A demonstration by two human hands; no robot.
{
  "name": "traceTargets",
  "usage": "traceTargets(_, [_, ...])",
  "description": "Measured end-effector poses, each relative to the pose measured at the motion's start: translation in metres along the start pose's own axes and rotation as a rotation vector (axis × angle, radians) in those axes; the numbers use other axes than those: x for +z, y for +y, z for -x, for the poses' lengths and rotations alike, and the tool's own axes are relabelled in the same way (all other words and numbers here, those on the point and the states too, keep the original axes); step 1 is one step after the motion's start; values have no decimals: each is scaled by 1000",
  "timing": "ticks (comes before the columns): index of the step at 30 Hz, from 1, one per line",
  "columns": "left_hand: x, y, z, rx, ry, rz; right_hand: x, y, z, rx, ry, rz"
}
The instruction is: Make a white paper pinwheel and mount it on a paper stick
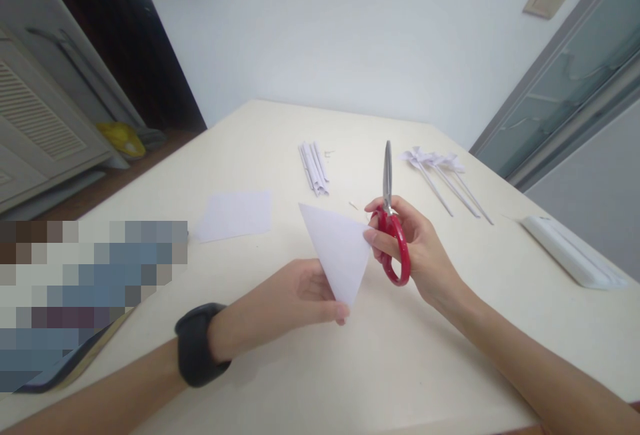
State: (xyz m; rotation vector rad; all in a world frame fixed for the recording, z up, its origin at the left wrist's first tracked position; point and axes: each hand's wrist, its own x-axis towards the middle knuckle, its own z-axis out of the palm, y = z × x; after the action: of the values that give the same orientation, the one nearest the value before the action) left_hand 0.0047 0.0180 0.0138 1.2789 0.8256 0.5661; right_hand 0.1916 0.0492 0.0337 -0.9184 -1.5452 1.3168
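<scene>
Left hand [295, 295] pinches folded paper [337, 251]; rolled sticks [314, 168] lie beyond.

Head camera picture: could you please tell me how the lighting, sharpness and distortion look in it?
In the head view the light is soft and even, with only faint shadows on the cream table top; the folded white paper triangle and red-handled steel scissors are sharp; straight edges bow toward the corners; a pixelated block covers the lower left.

Scissors [389, 221] right of folded paper [339, 251]
</scene>
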Motion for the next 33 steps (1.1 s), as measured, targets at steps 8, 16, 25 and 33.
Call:
traceTargets(8, [0,9,1,78,335,55,5,1,1,65,-132,-42])
traceTargets(16, [-5,9,1,97,358,39,1,2,0,68,-96,-29])
traceTargets(25, [-1,13,6,6,362,-141,6,0,3,39,-115,-23])
traceTargets(33, [0,9,10,-53,347,-208,5,-5,4,55,-111,-25])
